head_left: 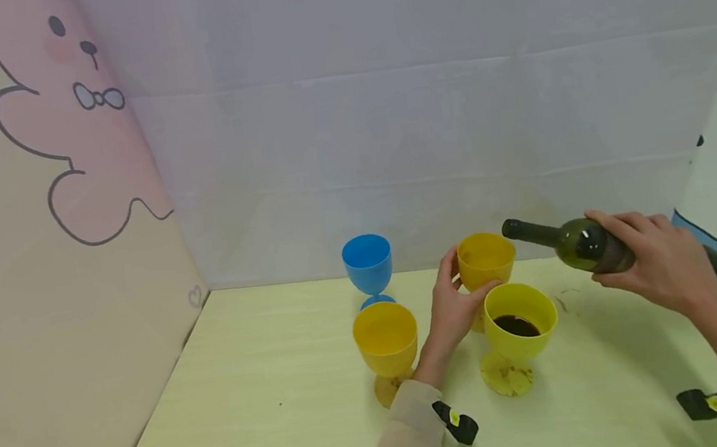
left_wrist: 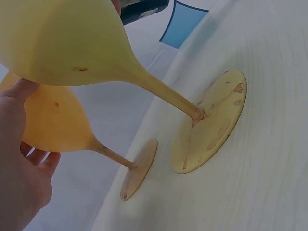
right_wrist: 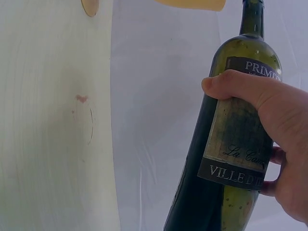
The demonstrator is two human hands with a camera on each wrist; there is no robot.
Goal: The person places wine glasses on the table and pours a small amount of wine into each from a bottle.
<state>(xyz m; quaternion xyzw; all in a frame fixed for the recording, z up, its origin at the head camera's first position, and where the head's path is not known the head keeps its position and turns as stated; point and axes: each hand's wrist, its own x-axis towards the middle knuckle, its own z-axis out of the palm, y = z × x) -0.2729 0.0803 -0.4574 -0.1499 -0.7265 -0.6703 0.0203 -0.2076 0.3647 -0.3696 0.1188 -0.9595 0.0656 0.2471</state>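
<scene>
My left hand (head_left: 449, 309) grips an orange-yellow goblet (head_left: 487, 270) by its bowl, fingers behind and thumb in front. The goblet stands upright near the table's back edge. My right hand (head_left: 666, 261) holds a green glass wine bottle (head_left: 587, 243) round its labelled body. Tilted almost level, the bottle has its mouth just right of that goblet's rim and slightly higher. A bright yellow goblet (head_left: 515, 351) with dark liquid (head_left: 516, 325) in it stands in front of the held one. In the left wrist view this yellow goblet (left_wrist: 72, 43) partly covers the gripped goblet (left_wrist: 57, 120).
Left of my left forearm stands another orange goblet (head_left: 389, 362), and behind it a blue goblet (head_left: 369, 272). Reddish stains (right_wrist: 82, 99) mark the pale table (head_left: 274, 406). A white sheet (head_left: 386, 127) hangs behind the table; printed panels flank it on both sides.
</scene>
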